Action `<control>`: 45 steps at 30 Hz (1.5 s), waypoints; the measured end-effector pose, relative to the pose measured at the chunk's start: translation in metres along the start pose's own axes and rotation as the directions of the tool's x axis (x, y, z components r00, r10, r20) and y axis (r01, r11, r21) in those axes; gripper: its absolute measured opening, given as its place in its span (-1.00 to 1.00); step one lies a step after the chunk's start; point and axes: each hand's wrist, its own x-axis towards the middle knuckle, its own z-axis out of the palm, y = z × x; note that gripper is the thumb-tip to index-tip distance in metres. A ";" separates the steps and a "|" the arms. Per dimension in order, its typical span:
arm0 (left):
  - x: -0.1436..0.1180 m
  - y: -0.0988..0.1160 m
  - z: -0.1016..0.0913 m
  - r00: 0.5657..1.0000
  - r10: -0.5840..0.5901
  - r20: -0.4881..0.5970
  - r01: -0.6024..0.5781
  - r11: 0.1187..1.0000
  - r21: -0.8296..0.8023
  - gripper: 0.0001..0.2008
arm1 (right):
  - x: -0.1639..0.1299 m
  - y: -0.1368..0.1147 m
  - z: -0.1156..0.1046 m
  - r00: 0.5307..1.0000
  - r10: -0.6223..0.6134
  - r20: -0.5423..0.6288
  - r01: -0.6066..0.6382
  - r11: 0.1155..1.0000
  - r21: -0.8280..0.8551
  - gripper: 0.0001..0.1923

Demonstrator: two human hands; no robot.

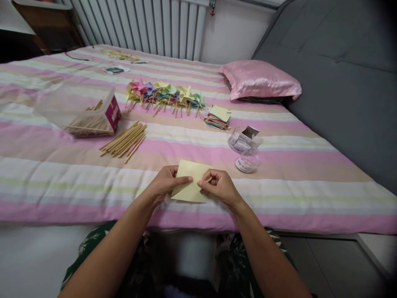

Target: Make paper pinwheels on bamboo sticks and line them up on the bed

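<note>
A square of pale yellow paper (194, 169), slit in from its corners, is held up just above the near edge of the bed. My left hand (167, 182) grips its left side, thumb on the face and fingers behind. With thumb and fingertips pinched, my right hand (217, 184) bends a corner flap on the right side toward the middle. Beyond my hands lie a pile of thin wooden sticks (127, 140), a row of finished paper pinwheels (164, 93) on sticks, and a stack of coloured paper squares (218, 116).
A clear plastic box (74, 109) with more sticks stands at left. To the right sit an open round clear container (243, 140) and a smaller clear round piece (247, 162). A pink pillow (260, 80) rests by the grey headboard (335, 82); a radiator (149, 27) lines the wall.
</note>
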 end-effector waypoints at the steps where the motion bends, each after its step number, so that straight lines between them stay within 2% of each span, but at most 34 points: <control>1: 0.000 -0.001 0.000 1.000 0.006 -0.005 -0.006 1.000 0.009 -0.69 | 0.000 0.000 0.000 1.000 -0.002 -0.002 0.002 1.000 -0.005 -0.76; 6: 0.002 -0.003 0.001 0.998 0.033 -0.049 -0.030 0.998 0.054 -0.69 | 0.000 0.000 0.001 1.000 -0.007 -0.008 0.007 1.000 -0.029 -0.76; 14: 0.003 -0.004 0.006 0.993 0.028 -0.114 -0.024 0.999 0.041 -0.70 | 0.000 0.001 0.002 0.997 -0.057 -0.048 0.054 0.996 -0.069 -0.78; 19: 0.004 -0.006 0.005 0.992 0.050 -0.117 -0.042 0.997 0.068 -0.68 | 0.001 0.004 0.003 0.990 -0.122 -0.075 0.115 0.989 -0.092 -0.81; 28: 0.004 -0.005 0.005 0.996 0.055 -0.073 -0.050 0.996 0.070 -0.67 | 0.002 0.006 0.002 0.989 -0.116 -0.089 0.105 0.988 -0.113 -0.79; 33: 0.004 -0.005 0.006 0.996 0.040 -0.084 -0.035 0.998 0.059 -0.68 | 0.002 0.008 0.002 0.987 -0.133 -0.088 0.120 0.984 -0.135 -0.79; 36: 0.005 -0.006 0.008 0.991 0.052 -0.126 -0.048 0.998 0.033 -0.65 | 0.001 0.006 0.004 0.977 -0.179 -0.114 0.160 0.974 -0.157 -0.80; 38: 0.005 -0.007 0.011 0.983 0.066 -0.171 -0.067 0.998 0.001 -0.62 | 0.000 0.004 0.007 0.965 -0.216 -0.148 0.194 0.969 -0.153 -0.72; 42: 0.006 -0.009 0.015 0.963 0.114 -0.246 -0.139 0.987 -0.085 -0.58 | 0.000 0.000 0.012 0.947 -0.238 -0.215 0.226 0.971 -0.081 -0.23; 43: 0.006 -0.009 0.015 0.958 0.128 -0.258 -0.159 0.982 -0.102 -0.58 | 0.000 0.000 0.013 0.947 -0.231 -0.224 0.222 0.973 -0.064 -0.17; 45: 0.006 -0.009 0.016 0.949 0.153 -0.276 -0.192 0.974 -0.122 -0.58 | 0.000 0.001 0.013 0.956 -0.210 -0.206 0.204 0.978 -0.051 -0.22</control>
